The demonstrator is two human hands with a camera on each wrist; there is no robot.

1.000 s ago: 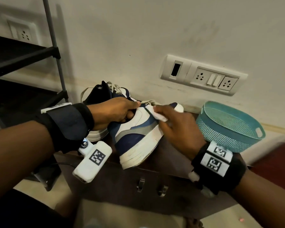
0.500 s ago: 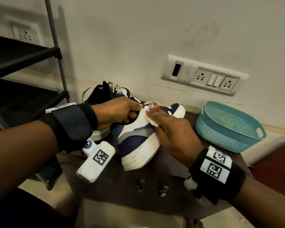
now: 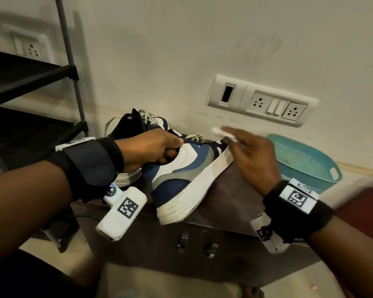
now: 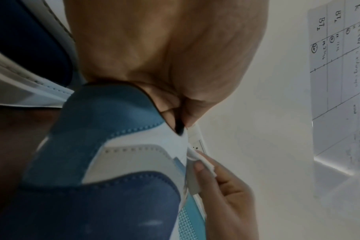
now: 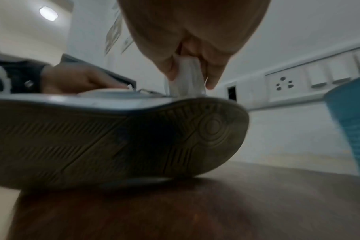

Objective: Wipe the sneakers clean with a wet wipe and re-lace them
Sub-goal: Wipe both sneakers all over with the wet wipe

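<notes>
White wipe point(image 3: 223, 134), pinched in your right hand point(image 3: 251, 157), has swept from the side panel up to the toe of the tilted sneaker point(image 3: 181, 173) on the cabinet point(image 3: 235, 203); your left hand point(image 3: 151, 148) grips its collar. Laces remain.

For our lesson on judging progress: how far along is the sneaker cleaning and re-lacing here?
Done: nothing shows as finished. In hand: the left hand has its grip on the tilted sneaker while the right hand pinches the wet wipe at its toe. Left: the second sneaker behind waits untouched, and both shoes carry laces, so any re-lacing lies ahead.
</notes>
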